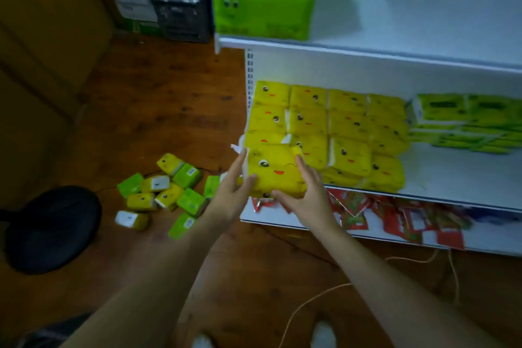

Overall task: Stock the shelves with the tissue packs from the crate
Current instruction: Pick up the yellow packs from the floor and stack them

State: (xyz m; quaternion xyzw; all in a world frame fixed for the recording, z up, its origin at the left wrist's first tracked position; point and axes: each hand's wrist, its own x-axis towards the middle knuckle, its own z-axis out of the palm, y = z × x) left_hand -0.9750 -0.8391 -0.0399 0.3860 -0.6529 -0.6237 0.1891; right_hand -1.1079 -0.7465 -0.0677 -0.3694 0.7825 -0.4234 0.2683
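A yellow tissue pack (275, 171) with a smiling face is held between both hands at the front left corner of the middle shelf (452, 178). My left hand (231, 192) grips its left side, thumb on the front. My right hand (306, 192) grips its right side and lower edge. Behind it, several yellow tissue packs (347, 133) lie in rows on the shelf. More yellow and green packs (166, 192) lie scattered on the wooden floor to the left.
Green tissue packs (262, 8) are stacked on the top shelf, and green boxes (463, 121) sit at the middle shelf's right. Red packets (395, 217) fill the bottom shelf. A black stool (53, 226) stands at left, a dark crate (183, 17) far back, a cord (324, 294) on the floor.
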